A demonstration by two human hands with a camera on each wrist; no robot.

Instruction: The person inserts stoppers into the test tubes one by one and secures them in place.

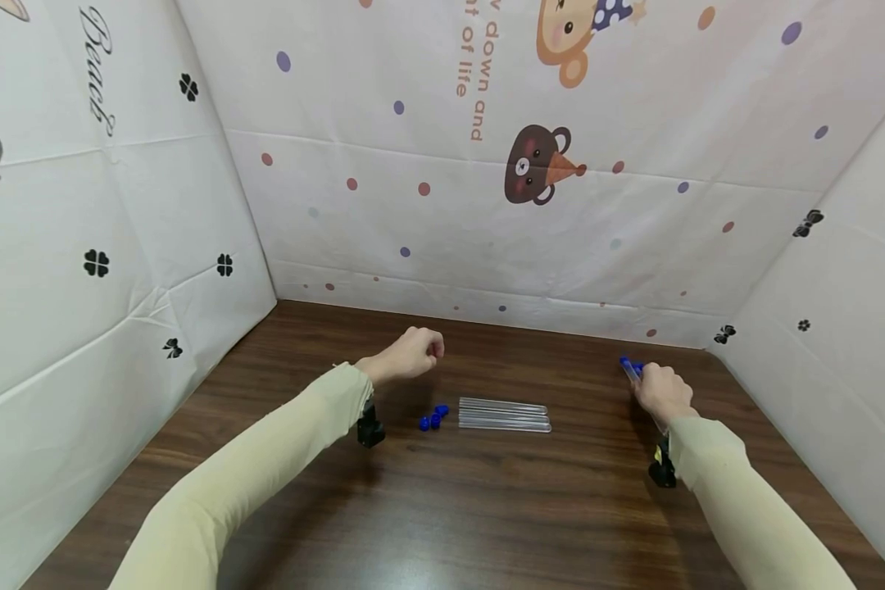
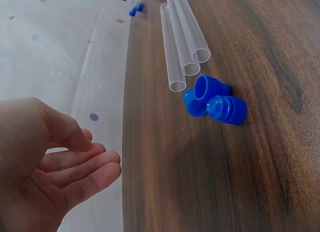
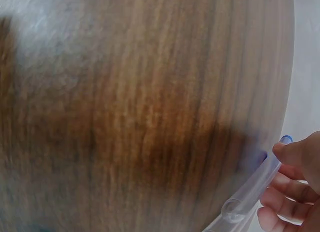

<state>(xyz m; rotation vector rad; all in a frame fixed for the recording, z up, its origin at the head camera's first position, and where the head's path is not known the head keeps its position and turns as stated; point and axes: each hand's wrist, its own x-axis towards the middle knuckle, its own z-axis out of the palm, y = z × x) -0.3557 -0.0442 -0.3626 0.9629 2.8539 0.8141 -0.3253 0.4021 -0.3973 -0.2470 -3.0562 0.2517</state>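
Fingers of the right hand (image 1: 662, 393) pinched 1 clear tube (image 3: 256, 179), apparently at the set-down step; left hand (image 1: 407, 354) hung loosely curled, empty. Next move likely called for release.

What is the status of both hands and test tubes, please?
Left hand: empty. Right hand: gripping a blue-capped test tube. Uncapped test tubes: lying side by side, blue caps near their open ends. Nothing seen blocking either hand.

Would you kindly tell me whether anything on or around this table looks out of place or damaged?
Nothing on the table looks spilled or broken; the clear tubes lie side by side near loose blue caps. Only the backdrop looks odd: its brown bear appears sideways, hat pointing right.
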